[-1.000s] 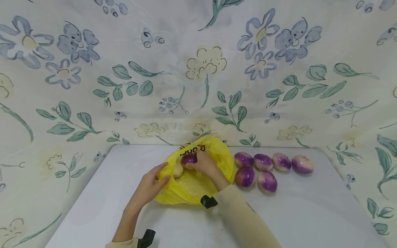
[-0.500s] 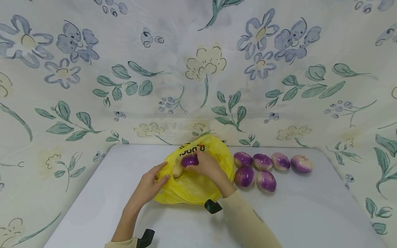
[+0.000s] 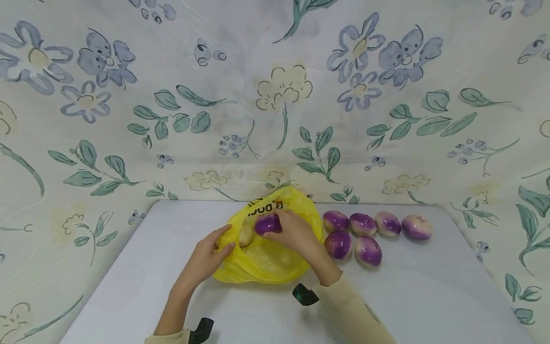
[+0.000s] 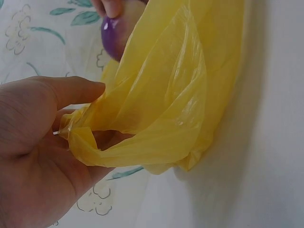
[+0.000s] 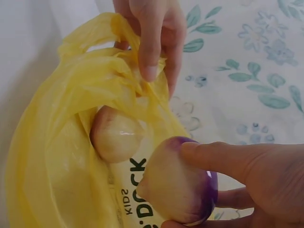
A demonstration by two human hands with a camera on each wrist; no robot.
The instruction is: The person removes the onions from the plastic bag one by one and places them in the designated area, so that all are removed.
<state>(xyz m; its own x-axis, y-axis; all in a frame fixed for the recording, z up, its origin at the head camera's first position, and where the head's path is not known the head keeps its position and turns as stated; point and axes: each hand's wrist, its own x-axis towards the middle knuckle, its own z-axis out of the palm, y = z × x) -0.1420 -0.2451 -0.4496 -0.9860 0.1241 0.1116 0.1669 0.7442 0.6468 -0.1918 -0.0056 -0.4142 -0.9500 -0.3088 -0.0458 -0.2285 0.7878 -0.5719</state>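
Observation:
A yellow plastic bag [image 3: 270, 267] with dark lettering lies on the table, its mouth facing me. My left hand [image 3: 210, 254] holds the bag's left edge between thumb and fingers, with the gathered handle [image 4: 85, 142] at the fingers in the left wrist view. Over the bag's opening, my right hand [image 3: 298, 234] grips a purple-and-white turnip [image 3: 268, 224], its pale pointed end turned toward the left hand in the right wrist view. A second, paler turnip [image 5: 115, 134] rests inside the bag near the left hand.
Right of the bag, several purple-and-white turnips stand in two rows on the white table [image 3: 429, 286]; the nearest turnip [image 3: 338, 245] sits close by the bag. A floral cloth [image 3: 240, 105] hangs behind the table's back edge.
My right hand has drawn the turnip slightly right and toward me within the bag's opening, the forearm shifting right. The left hand keeps its place on the bag.

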